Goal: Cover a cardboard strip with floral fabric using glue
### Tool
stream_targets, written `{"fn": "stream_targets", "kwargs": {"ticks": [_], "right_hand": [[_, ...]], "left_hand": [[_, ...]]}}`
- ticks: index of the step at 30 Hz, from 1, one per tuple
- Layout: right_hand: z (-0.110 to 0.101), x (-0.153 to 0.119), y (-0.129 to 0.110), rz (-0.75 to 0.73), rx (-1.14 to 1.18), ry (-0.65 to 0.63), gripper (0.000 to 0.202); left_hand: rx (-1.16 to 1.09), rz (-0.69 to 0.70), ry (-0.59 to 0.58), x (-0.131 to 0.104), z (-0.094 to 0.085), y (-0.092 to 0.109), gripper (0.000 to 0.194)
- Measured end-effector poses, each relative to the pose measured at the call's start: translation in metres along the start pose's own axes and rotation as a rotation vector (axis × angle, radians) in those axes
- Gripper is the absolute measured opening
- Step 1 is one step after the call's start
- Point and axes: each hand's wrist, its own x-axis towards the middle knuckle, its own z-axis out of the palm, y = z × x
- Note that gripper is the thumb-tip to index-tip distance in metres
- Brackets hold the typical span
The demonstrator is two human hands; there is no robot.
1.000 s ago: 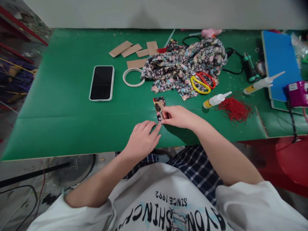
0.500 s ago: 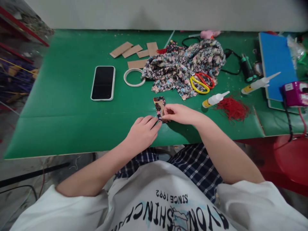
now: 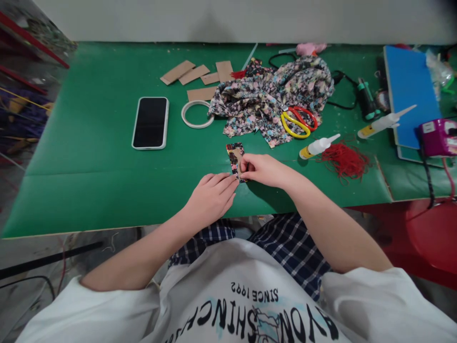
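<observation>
Right hand (image 3: 262,170) fingers clamped on floral patch (image 3: 234,158) at 4 o'clock; left hand (image 3: 211,197) flat, thumb apart, tips at 7 o'clock.

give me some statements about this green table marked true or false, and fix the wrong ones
1. The right hand touches the small floral strip. True.
2. The scissors have one red and one yellow handle. True.
3. The left hand holds the scissors. False: they lie at least partly on the crumpled floral cloth.
4. The smartphone lies left of the tape roll. True.
5. The red threads lie beside the smartphone. False: they lie beside a nozzle bottle.
</observation>
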Motion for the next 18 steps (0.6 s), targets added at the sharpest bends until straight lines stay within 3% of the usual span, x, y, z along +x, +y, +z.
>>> {"fn": "stream_targets", "kwargs": {"ticks": [18], "right_hand": [[-0.0008, -0.0012, -0.0044, 0.027, -0.038, -0.005, 0.007]], "left_hand": [[0.014, 0.037, -0.044, 0.0110, -0.0049, -0.0070, 0.026]]}}
